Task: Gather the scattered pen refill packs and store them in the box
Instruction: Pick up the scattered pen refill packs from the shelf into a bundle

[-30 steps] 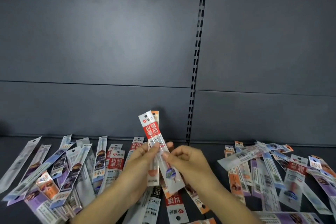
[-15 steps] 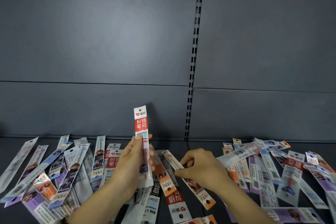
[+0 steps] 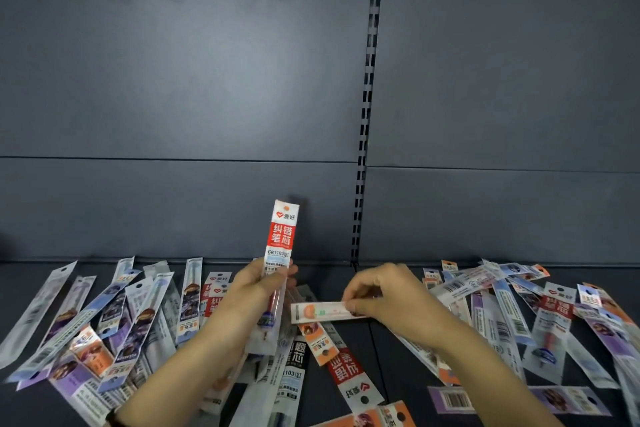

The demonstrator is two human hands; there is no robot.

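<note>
- Left hand (image 3: 252, 295) holds one refill pack (image 3: 278, 267) upright, its top against the back panel (image 3: 180, 114).
- Right hand (image 3: 391, 298), just beside it to the right, pinches a second pack (image 3: 320, 312) lying crosswise over the shelf (image 3: 398, 367).
- A heap of packs (image 3: 114, 315) spreads over the shelf to the left.
- Another heap (image 3: 540, 308) lies to the right.
- More packs (image 3: 346, 371) lie between and under the forearms.
- A slotted rail (image 3: 367, 107) runs up behind, right of centre.
</note>
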